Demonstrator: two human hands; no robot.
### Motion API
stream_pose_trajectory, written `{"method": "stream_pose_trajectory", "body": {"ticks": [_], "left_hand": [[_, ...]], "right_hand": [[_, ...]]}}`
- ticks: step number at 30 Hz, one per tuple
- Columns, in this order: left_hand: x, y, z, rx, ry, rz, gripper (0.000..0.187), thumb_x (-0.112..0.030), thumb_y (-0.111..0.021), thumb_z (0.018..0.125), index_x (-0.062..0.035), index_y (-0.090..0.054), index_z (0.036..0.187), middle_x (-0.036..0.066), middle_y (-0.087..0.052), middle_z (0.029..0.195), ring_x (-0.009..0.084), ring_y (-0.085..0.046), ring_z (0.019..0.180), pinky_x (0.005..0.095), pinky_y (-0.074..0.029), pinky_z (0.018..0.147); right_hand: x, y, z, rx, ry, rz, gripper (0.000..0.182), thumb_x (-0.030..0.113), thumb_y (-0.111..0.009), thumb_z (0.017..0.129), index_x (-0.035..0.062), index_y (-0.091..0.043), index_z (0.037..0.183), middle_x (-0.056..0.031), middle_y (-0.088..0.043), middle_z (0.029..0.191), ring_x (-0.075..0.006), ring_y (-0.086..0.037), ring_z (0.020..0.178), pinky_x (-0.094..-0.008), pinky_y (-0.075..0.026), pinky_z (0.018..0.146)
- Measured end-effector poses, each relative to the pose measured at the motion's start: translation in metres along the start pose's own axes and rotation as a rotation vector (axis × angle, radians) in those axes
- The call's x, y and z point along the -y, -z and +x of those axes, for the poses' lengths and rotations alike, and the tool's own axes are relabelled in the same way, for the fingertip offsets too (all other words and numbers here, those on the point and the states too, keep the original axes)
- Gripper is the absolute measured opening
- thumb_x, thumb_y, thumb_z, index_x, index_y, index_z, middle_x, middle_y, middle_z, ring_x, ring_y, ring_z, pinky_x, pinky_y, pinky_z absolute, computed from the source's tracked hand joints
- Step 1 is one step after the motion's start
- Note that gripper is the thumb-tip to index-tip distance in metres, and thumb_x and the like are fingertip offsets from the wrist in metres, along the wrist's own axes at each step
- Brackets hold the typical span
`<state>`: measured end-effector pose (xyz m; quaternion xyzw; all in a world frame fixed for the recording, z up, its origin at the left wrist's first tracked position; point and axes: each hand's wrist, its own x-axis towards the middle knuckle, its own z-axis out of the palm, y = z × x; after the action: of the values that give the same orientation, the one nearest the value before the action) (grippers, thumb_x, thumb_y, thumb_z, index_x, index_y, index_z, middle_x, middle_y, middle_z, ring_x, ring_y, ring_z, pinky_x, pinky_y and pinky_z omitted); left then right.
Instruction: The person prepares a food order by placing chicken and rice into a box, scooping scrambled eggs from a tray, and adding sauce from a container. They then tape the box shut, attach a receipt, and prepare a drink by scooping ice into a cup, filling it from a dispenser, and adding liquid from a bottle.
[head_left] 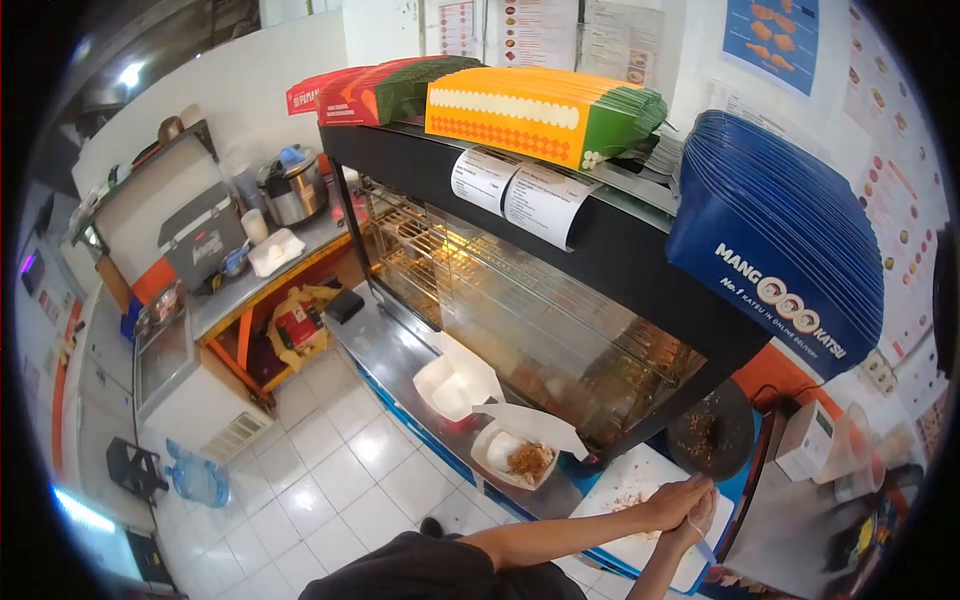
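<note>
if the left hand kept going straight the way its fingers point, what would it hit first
Most likely the dark round stone mortar just beyond the white cutting board; the left hand points up and right toward it, clasped against the right hand. Depth is uncertain.

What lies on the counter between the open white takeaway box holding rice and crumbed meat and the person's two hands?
In the head view, only the bare white cutting board with scattered crumbs lies between the open white takeaway box and the clasped hands.

A small takeaway food stall kitchen. A glass warming cabinet [520, 300] stands central, stacked flat takeaway boxes [545, 110] on top. Menu posters [540, 30] hang behind it.
</note>
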<state>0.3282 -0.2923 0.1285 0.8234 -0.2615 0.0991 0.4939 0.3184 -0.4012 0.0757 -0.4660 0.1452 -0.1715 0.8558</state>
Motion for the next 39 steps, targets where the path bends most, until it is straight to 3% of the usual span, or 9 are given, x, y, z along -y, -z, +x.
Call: {"method": "stream_pose_trajectory", "body": {"ticks": [8,16,19,21,23,28,31,35,39], "left_hand": [[0.036,-0.061,0.042,-0.053,0.035,0.081,0.028,-0.012,-0.046,0.1,-0.0031,-0.05,0.127,0.023,-0.058,0.116,0.0408,-0.065,0.1,0.0458,-0.055,0.079],[0.069,-0.055,0.065,-0.215,0.116,-0.171,0.009,-0.012,-0.054,0.093,-0.0045,-0.049,0.095,0.019,-0.054,0.096,0.041,-0.059,0.086,0.0507,-0.047,0.075],[0.081,-0.05,0.052,-0.096,0.251,-0.037,0.02,-0.006,-0.061,0.087,-0.001,-0.05,0.103,0.022,-0.058,0.1,0.0426,-0.061,0.094,0.0495,-0.048,0.079],[0.078,-0.042,0.029,-0.036,0.232,-0.055,0.037,-0.005,-0.07,0.081,0.0037,-0.051,0.111,0.025,-0.06,0.102,0.0402,-0.063,0.096,0.0482,-0.05,0.08],[0.06,-0.008,0.002,0.15,0.221,-0.229,0.042,-0.01,-0.074,0.081,0.0038,-0.052,0.114,0.024,-0.061,0.102,0.038,-0.064,0.096,0.0461,-0.051,0.081],[0.012,0.184,-0.084,0.105,0.39,-0.344,0.055,-0.023,-0.081,0.083,0.0033,-0.055,0.123,0.021,-0.065,0.115,0.0329,-0.067,0.1,0.0385,-0.054,0.086],[0.004,0.267,-0.094,-0.715,0.414,0.111,0.088,-0.039,-0.072,0.094,0.0046,-0.025,0.155,0.028,-0.03,0.158,0.036,-0.033,0.148,0.0408,-0.032,0.117],[0.057,0.28,-0.04,-0.884,0.464,-0.115,0.106,-0.056,-0.054,0.1,0.0056,0.011,0.157,0.037,0.014,0.161,0.0513,0.009,0.152,0.0574,-0.004,0.122],[0.073,0.293,-0.013,-1.03,0.581,-0.007,0.115,-0.068,-0.046,0.098,0.0049,0.021,0.155,0.04,0.028,0.157,0.0598,0.019,0.146,0.0674,0.004,0.118]], "right_hand": [[0.007,-0.012,0.017,0.028,0.039,-0.013,0.043,0.027,-0.044,0.108,-0.003,-0.052,0.138,-0.0158,-0.057,0.134,-0.0275,-0.056,0.124,-0.0404,-0.046,0.106],[0.066,0.004,-0.035,0.419,0.162,-0.898,0.04,0.01,-0.052,0.102,-0.0073,-0.049,0.138,-0.0186,-0.051,0.14,-0.0292,-0.054,0.131,-0.0396,-0.042,0.112],[0.116,-0.007,-0.062,0.217,0.294,-1.306,0.072,0.022,-0.071,0.094,0.0183,-0.036,0.157,-0.0198,-0.059,0.134,-0.0352,-0.061,0.116,-0.058,-0.047,0.098],[0.088,0.01,-0.036,0.37,0.166,-1.009,0.048,0.008,-0.063,0.092,0.0011,-0.051,0.138,-0.0188,-0.059,0.13,-0.0286,-0.064,0.115,-0.0433,-0.052,0.097],[0.089,0.009,-0.008,0.591,-0.196,-0.832,0.04,0.0,-0.064,0.086,-0.0068,-0.06,0.125,-0.0161,-0.065,0.119,-0.0182,-0.069,0.093,-0.0312,-0.058,0.078],[-0.016,0.033,0.129,1.001,-0.081,-1.318,0.051,0.002,-0.068,0.083,-0.0073,-0.056,0.131,-0.0168,-0.065,0.123,-0.0152,-0.066,0.094,-0.0321,-0.056,0.081],[-0.036,-0.042,0.115,0.853,0.345,-1.063,0.062,0.002,-0.069,0.082,-0.0058,-0.05,0.14,-0.0227,-0.061,0.13,-0.0264,-0.062,0.115,-0.0375,-0.049,0.098],[-0.004,-0.062,0.098,0.729,0.615,-1.347,0.063,0.001,-0.07,0.083,-0.0046,-0.049,0.142,-0.0235,-0.065,0.126,-0.0385,-0.063,0.116,-0.0422,-0.049,0.099],[0.131,-0.152,-0.045,0.98,-0.375,-1.035,0.038,0.002,-0.071,0.087,-0.0056,-0.06,0.122,-0.0169,-0.072,0.112,-0.0282,-0.071,0.103,-0.0411,-0.055,0.088]]}}
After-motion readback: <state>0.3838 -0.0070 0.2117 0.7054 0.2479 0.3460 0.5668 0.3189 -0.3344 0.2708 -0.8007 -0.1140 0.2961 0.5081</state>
